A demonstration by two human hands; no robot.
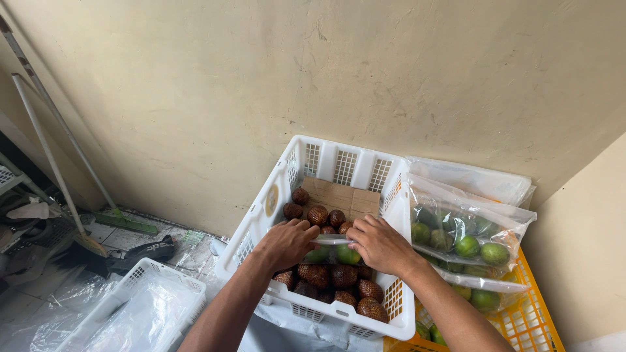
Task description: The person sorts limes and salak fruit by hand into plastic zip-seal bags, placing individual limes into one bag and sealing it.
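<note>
over the white crate (295,171), both hands are pinching the top edge of a clear bag of green fruit (331,251); the left hand (285,242) is gripping its left end, the right hand (380,245) its right end, fingertips pressed together on the plastic; the bag's mouth is running left to right between them, its long axis across the crate, its body hanging down among brown scaly fruit (339,279); cardboard (341,195) is lining the crate's far wall; more bagged green fruit (469,241) is resting on a yellow crate (528,319) just beside; another white crate (140,306) is sitting lower left.
</note>
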